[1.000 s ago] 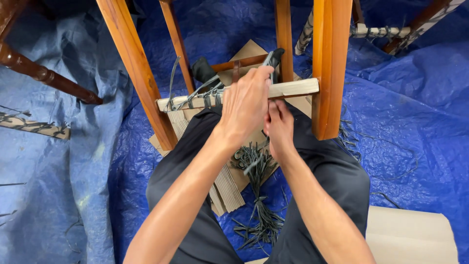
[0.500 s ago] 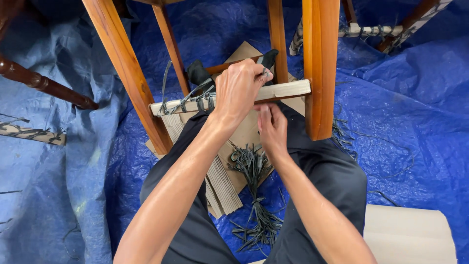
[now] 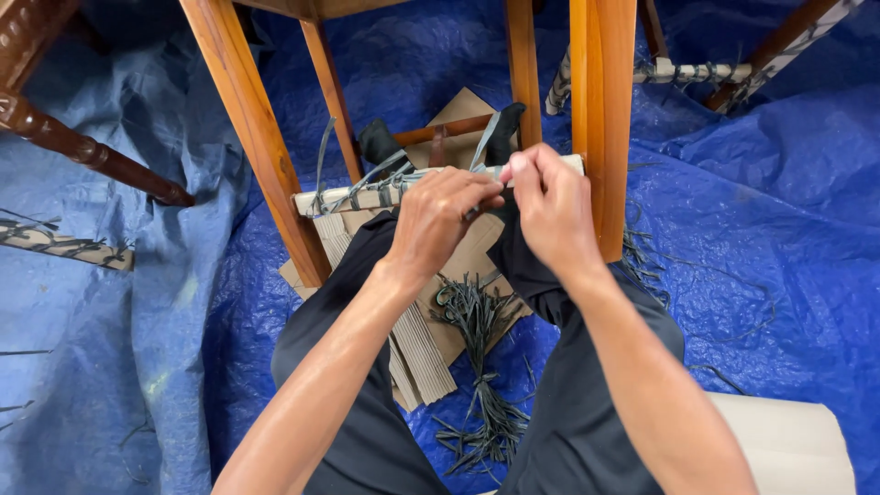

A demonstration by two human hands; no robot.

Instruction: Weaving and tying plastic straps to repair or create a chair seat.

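two hands (image 3: 440, 220), roughly four chair legs (image 3: 257, 137)

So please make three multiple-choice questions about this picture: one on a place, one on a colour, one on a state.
1. Where does the bundle of dark strips lie?
A. on the floor between the person's legs
B. on top of the chair
C. in a box

2. What colour is the tarp covering the floor?
A. red
B. blue
C. white

3. What are the left hand and right hand doing?
A. resting flat on the floor
B. both pinching a strip at the pale rail
C. hanging apart, holding nothing

Answers:
1 A, the strips lie on cardboard and tarp between the dark trouser legs.
2 B, blue sheet fills the floor.
3 B, the fingertips of both hands meet at the rail, closed on a thin strip.
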